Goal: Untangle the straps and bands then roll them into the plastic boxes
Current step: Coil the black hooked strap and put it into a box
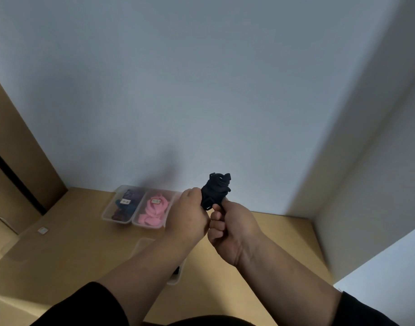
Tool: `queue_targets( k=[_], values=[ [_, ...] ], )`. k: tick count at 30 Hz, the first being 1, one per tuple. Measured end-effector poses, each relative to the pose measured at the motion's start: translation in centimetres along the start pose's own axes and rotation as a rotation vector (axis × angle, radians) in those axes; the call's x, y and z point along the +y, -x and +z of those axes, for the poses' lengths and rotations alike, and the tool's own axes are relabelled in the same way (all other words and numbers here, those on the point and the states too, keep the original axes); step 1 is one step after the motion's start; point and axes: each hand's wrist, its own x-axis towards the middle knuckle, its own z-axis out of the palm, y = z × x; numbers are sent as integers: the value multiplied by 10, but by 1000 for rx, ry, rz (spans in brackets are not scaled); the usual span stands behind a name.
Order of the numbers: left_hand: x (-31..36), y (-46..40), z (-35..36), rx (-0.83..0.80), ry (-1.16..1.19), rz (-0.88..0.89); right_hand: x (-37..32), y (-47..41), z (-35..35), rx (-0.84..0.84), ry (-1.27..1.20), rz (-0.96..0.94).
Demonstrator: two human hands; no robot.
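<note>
We've got left hand point(190, 211) and right hand point(227, 228) both gripping the black strap bundle point(214, 192): soft, light, springy; hold low.

Black straps bunched up, two filled boxes at the wall.

The tangled black strap bundle point(215, 190) is held up off the tabletop point(272, 236), knotted into a tight clump with loops sticking out on top. Behind it sit two clear plastic boxes side by side, touching: the left box point(121, 203) holds dark blue and purple bands, the right box point(152, 209) holds pink bands. Another clear box point(178, 276) lies nearer, mostly hidden.
</note>
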Motion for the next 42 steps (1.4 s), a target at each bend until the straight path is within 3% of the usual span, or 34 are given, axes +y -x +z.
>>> queue_targets(
  k=[7, 13, 19, 25, 29, 35, 39, 42],
  values=[
    [-12, 8, -7, -11, 97, 178, 6, 2, -5, 50, 136, -26],
    [-17, 12, -11, -65, 42, 249, 8, 6, -4, 101, 310, -65],
    [-15, 19, -26, -177, 346, 127, 11, 12, -1, -21, 605, -248],
    [-24, 13, -35, -403, 581, 18, -6, -2, -24, -364, 983, -382],
    [-25, 12, -43, -567, 604, -4, -20, -10, -38, -417, 1290, -532],
    [-34, 20, -48, -765, 594, -9, -26, -28, -50, -335, 1272, -725],
    [-37, 23, -44, -900, 452, 35, -25, -26, -53, -539, 1354, -710],
    [-39, 23, -43, -936, 427, 39, -22, -26, -50, -536, 1480, -745]
  ],
)
